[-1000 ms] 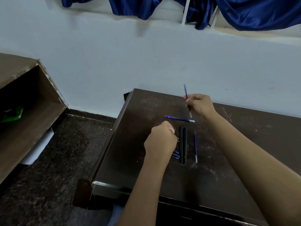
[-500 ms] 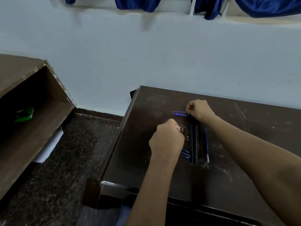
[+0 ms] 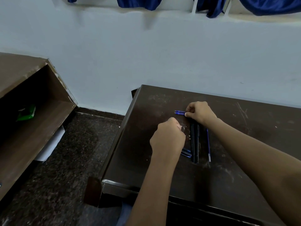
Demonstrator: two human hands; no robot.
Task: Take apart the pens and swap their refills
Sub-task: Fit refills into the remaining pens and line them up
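Observation:
On the dark brown table (image 3: 162, 168) my right hand (image 3: 201, 112) pinches the ends of two thin blue refills (image 3: 179, 112) that lie side by side, pointing left. Below that hand two black pen barrels (image 3: 195, 144) lie lengthwise next to each other. A third blue refill (image 3: 208, 144) with a silver tip lies just to their right. My left hand (image 3: 167, 137) hovers as a fist left of the barrels; whether it holds anything is hidden. Under it a short dark blue pen part (image 3: 186, 153) peeks out.
The table's left edge (image 3: 123, 134) drops to a dark speckled floor (image 3: 68, 160). A brown wooden shelf unit (image 3: 32, 111) stands at the left with a green packet (image 3: 26, 112) inside. A pale wall rises behind the table, with blue curtains (image 3: 140, 2) above.
My right hand has come down from holding one refill in the air and laid it beside the refill on the table. The left hand has stayed a fist by the barrels.

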